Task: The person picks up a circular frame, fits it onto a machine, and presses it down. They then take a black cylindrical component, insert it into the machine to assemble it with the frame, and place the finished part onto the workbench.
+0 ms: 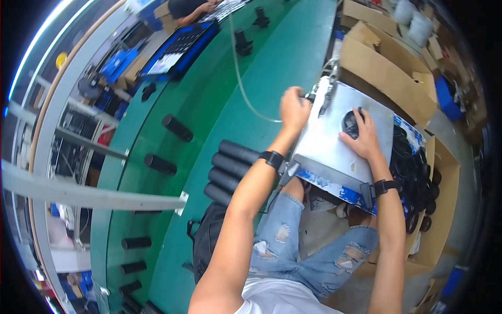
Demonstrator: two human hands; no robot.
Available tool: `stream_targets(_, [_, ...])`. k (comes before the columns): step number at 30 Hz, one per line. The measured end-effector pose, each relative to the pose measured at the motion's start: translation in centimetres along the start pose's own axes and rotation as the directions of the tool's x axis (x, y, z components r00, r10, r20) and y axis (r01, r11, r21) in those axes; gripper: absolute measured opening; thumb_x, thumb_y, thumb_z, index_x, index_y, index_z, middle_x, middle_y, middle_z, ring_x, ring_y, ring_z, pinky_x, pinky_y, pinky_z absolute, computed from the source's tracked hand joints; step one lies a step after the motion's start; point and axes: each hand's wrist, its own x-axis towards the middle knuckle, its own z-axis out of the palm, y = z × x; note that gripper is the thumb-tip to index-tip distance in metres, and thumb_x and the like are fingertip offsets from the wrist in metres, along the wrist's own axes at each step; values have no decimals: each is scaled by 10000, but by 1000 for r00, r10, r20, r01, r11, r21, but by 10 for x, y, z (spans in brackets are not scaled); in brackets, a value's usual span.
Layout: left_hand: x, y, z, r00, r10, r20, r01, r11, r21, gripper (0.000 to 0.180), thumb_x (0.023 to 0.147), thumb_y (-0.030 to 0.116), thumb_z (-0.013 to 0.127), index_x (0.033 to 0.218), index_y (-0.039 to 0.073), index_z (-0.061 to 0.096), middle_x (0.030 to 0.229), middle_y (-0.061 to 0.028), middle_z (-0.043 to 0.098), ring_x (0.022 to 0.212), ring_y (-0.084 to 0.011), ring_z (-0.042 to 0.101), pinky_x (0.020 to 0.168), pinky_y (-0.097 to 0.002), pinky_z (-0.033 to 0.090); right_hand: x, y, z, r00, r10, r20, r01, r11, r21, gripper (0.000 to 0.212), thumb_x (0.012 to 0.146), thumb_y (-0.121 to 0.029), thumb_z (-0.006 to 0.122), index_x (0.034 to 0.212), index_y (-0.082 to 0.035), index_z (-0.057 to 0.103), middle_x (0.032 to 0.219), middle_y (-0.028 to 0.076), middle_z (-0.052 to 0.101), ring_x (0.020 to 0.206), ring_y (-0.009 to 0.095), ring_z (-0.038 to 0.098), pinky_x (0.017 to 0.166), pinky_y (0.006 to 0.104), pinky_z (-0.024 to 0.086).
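Green desk space [285,68] runs from twelve o'clock down toward seven in a busy workroom, and a seated person works beside it at a metal plate [325,149] set between two and three o'clock. Near the middle of the view, four black tubes [229,164] lie side by side on the desk. A clear hose [242,86] hangs down from twelve o'clock, and another person's hand [208,7] shows just short of twelve.

On the plate sits a round black part [349,125]. The right hand [365,138] comes at it from its four o'clock side, thumb and fingers arched and pinching across its edge. The left hand [294,111], toward ten o'clock from the part, has its fingers curled in beside a dark handle at the plate's edge; whether they truly close on that handle cannot be told. What looks like a metal clamp [330,86] stands at eleven o'clock from the part. More black pieces [413,167] are heaped near three o'clock, beside and partly in a cardboard box [444,193].

Judging by this pose, the step in hand is placing or steadying the part on the plate. The next move seems to call for keeping it flat and settled, with the right fingertips well clear of the clamp before the left hand works anything.
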Motion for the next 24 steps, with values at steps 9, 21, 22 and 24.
stream_targets(9, [73,-125,58,619,-655,433,591,752,292,579,858,390,428,1128,-83,624,1241,-315,557,1201,-411,530,1031,-419,403,-7,-31,12,942,328,-75,-318,940,120,1020,652,-458,801,1404,65,351,1415,240,397,1309,371,392,1097,409,330])
stream_targets(21, [46,16,18,978,185,98,-167,972,-167,242,865,211,595,1040,53,651,998,-177,673,845,-339,659,743,-415,519,-16,45,-9,984,175,4,-166,922,349,596,788,-285,708,1270,27,547,1240,250,572,1211,367,517,1057,394,383])
stream_targets(22, [28,36,12,929,322,182,-278,932,-232,229,848,199,615,1037,77,657,993,-174,672,829,-336,658,735,-417,521,-3,40,-16,987,163,-3,-151,922,355,596,788,-285,708,1270,27,547,1240,250,572,1211,367,517,1057,394,383])
stream_targets(24, [-11,69,9,730,458,506,-403,888,-222,272,792,206,647,1039,91,636,987,-143,666,767,-354,656,679,-421,538,20,20,-26,910,355,216,-366,930,15,443,762,-252,724,1116,-2,633,1082,230,650,1063,386,605,949,430,476])
